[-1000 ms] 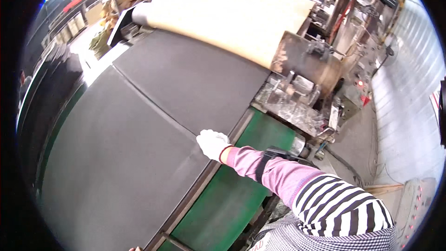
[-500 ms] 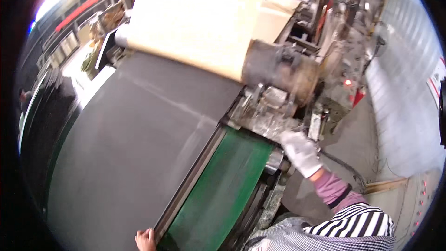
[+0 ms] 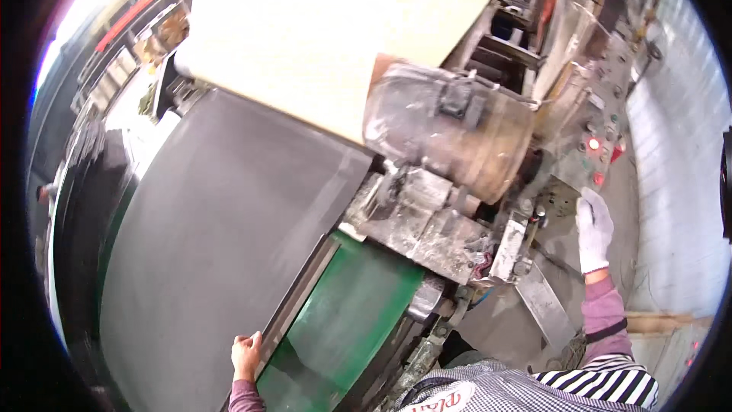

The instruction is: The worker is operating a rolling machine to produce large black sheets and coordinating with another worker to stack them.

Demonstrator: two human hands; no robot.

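Note:
My bare left hand (image 3: 246, 355) is at the near right edge of a broad dark grey sheet (image 3: 229, 214), its fingers curled beside a narrow edge strip (image 3: 305, 294). Whether they grip the sheet or the strip is hard to make out. My right hand (image 3: 594, 229), in a white glove, is raised with fingers extended and nothing visible in it. It is just short of a control panel (image 3: 606, 118) with a lit red button (image 3: 593, 144). A green belt (image 3: 343, 297) runs beside the strip.
A pale tan sheet (image 3: 282, 38) passes over a roller beyond the grey one. A large cylindrical motor housing (image 3: 450, 126) and a dusty metal bracket (image 3: 419, 221) stand between my hands. A bare roller end (image 3: 427, 297) juts out beside the green belt. Pale wall panels rise at right.
My right hand has moved from beside the metal bracket rightward toward the control panel. My left hand stays at the sheet's edge, now showing more of its forearm. The whole view has shifted.

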